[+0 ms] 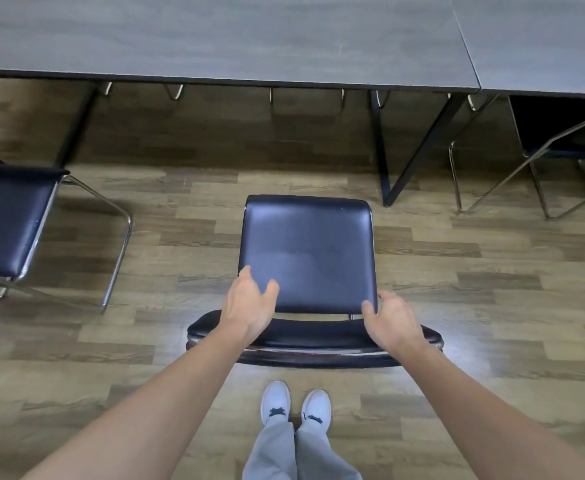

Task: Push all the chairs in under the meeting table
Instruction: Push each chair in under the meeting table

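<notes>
A black padded chair (306, 251) stands on the wooden floor directly in front of me, facing the grey meeting table (215, 39), with open floor between its seat and the table edge. Its curved backrest (313, 336) is closest to me. My left hand (247, 306) hovers over the left part of the backrest, fingers spread. My right hand (390, 320) is over the right part, fingers apart and curled. I cannot tell whether either hand touches the backrest. A second black chair (7, 220) stands pulled out at the left. A third chair (561, 133) sits partly under the table at the right.
Black table legs (409, 157) slant down to the floor just right of the middle chair's front. Chrome frames of chairs on the far side show under the table edge. My white shoes (294, 405) stand just behind the backrest.
</notes>
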`<state>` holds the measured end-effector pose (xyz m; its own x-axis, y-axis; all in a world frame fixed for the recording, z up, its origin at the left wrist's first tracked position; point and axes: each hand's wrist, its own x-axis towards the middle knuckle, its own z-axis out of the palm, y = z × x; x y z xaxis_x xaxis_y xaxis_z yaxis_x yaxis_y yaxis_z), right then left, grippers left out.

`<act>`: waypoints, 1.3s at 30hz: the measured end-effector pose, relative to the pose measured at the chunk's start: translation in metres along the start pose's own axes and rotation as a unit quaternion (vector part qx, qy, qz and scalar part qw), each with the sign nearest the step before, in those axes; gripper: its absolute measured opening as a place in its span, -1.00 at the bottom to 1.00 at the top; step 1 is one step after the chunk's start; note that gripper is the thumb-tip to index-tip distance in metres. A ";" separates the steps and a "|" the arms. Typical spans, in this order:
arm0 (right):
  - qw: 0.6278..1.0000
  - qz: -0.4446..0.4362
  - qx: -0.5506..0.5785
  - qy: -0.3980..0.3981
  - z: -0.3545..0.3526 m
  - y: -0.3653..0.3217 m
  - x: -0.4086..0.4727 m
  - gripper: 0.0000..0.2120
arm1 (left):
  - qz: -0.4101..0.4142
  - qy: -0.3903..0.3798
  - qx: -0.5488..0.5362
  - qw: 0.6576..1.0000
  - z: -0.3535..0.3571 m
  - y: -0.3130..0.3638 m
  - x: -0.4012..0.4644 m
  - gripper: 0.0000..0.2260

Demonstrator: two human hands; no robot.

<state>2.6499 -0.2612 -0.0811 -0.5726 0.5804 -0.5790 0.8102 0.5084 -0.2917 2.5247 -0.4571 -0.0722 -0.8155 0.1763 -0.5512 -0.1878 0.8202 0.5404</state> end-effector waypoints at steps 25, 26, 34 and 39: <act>0.975 0.210 0.059 0.050 0.006 0.041 -0.008 -0.26 | -0.274 0.192 -0.087 0.938 0.017 -0.063 -0.019 0.05; 0.973 0.216 0.069 0.048 0.005 0.042 -0.007 -0.26 | -0.288 0.190 -0.118 0.931 0.019 -0.063 -0.017 0.05; 0.914 0.281 0.291 0.008 -0.003 0.056 0.011 -0.50 | -0.309 0.141 -0.338 0.878 -0.003 -0.083 0.002 -0.54; 0.905 0.287 0.311 0.036 -0.014 0.055 0.023 -0.63 | -0.299 0.159 -0.327 0.882 -0.001 -0.072 0.010 -0.60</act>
<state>2.6800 -0.2108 -0.0997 -0.0227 0.6865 -0.7268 0.8776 -0.3345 -0.3434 2.5296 -0.5152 -0.1164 -0.5568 -0.4284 -0.7117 -0.8272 0.2078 0.5221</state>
